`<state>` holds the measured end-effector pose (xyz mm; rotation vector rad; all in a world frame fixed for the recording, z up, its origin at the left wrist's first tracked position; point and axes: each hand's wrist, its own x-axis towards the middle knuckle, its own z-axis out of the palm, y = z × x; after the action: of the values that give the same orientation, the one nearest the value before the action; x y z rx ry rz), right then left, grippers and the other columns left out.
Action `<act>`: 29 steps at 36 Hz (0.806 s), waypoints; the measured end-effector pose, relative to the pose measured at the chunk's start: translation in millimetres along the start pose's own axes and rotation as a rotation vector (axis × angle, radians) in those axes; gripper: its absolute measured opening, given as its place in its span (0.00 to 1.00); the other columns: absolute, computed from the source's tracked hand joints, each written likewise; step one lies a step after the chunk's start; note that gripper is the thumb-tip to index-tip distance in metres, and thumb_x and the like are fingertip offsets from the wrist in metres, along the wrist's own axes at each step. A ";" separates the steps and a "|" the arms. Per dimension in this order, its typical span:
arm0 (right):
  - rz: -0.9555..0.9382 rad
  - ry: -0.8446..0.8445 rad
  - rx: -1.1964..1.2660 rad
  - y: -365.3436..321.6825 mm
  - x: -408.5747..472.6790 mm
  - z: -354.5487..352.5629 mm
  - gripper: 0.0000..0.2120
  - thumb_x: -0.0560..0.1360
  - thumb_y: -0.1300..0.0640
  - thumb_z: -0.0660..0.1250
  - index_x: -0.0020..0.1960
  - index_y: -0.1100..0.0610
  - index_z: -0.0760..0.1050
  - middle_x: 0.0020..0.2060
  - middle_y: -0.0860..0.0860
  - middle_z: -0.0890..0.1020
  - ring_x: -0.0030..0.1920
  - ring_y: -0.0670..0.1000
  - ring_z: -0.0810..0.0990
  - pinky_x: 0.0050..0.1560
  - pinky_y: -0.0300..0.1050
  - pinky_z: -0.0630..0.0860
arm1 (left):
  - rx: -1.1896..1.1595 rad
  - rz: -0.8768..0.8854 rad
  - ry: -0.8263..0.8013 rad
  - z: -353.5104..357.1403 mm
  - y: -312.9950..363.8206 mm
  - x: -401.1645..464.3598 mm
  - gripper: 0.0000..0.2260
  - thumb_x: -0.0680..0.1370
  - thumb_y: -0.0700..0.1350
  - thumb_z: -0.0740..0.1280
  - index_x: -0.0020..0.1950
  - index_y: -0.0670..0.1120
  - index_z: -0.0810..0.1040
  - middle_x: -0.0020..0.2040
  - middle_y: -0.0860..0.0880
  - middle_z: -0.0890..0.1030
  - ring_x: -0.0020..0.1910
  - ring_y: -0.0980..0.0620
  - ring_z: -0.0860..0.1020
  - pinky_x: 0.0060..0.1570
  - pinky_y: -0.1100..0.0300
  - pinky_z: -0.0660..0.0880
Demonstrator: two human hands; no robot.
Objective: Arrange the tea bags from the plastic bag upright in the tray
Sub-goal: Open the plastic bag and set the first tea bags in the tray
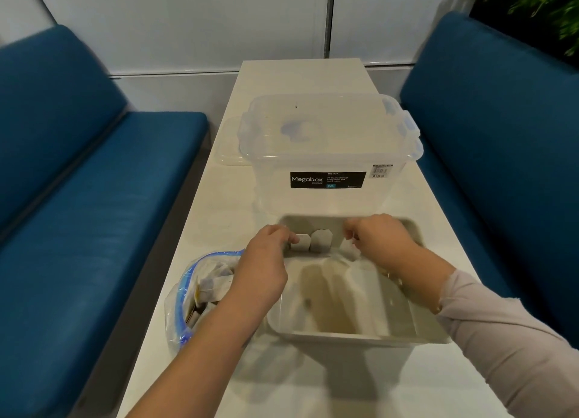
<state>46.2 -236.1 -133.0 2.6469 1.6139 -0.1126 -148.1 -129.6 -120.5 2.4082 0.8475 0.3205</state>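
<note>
Two blue benches (pixel 78 229) flanking a long white table (pixel 300 82). At its middle, one lidded clear box (pixel 326 148); one spare lid (pixel 230 148) half hidden to its left. Near side: one grey tray (pixel 351 334), divided into a narrow far compartment and wider near ones. Left of the tray, touching it, one open zip bag (pixel 194 295) holding a heap of tea bags (too jumbled to count).

Both hands over the far compartment. Left hand (pixel 266 261) curled, fingertips pinching one tea bag (pixel 300 242) upright. Right hand (pixel 376 242) curled round something pale, probably another; can't tell for sure. Between them, one more tea bag (pixel 320 240) standing, so at least two in the tray, all in the far row.

Likely light, soft, papery, easily crushed or tipped; best pinched at the top edge, set down gently against a neighbour.
</note>
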 end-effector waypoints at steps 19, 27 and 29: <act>0.066 0.118 -0.143 -8.8 6.9 19.9 0.04 0.78 0.55 0.60 0.48 0.50 0.74 0.46 0.50 0.83 0.49 0.54 0.80 0.44 0.44 0.61 | 0.019 -0.004 -0.009 -1.5 -0.4 -0.4 0.22 0.71 0.27 0.62 0.59 0.49 0.77 0.61 0.51 0.73 0.59 0.53 0.72 0.50 0.71 0.63; 0.048 0.122 -0.149 -10.0 9.6 21.5 0.05 0.79 0.53 0.59 0.50 0.49 0.74 0.48 0.50 0.83 0.51 0.53 0.79 0.44 0.43 0.60 | 0.018 -0.006 -0.023 -1.6 -0.2 0.5 0.22 0.71 0.28 0.61 0.58 0.49 0.77 0.60 0.51 0.73 0.58 0.54 0.72 0.47 0.72 0.61; 0.046 0.128 -0.138 -9.4 9.9 22.0 0.06 0.79 0.52 0.59 0.49 0.50 0.74 0.48 0.50 0.82 0.51 0.54 0.79 0.44 0.44 0.60 | 0.015 -0.004 -0.025 -1.8 0.0 0.5 0.22 0.71 0.28 0.61 0.58 0.49 0.77 0.60 0.52 0.73 0.58 0.54 0.72 0.47 0.72 0.61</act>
<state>41.5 -224.6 -155.7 2.6314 1.5320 0.1672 -148.5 -128.5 -119.1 2.4189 0.8467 0.2829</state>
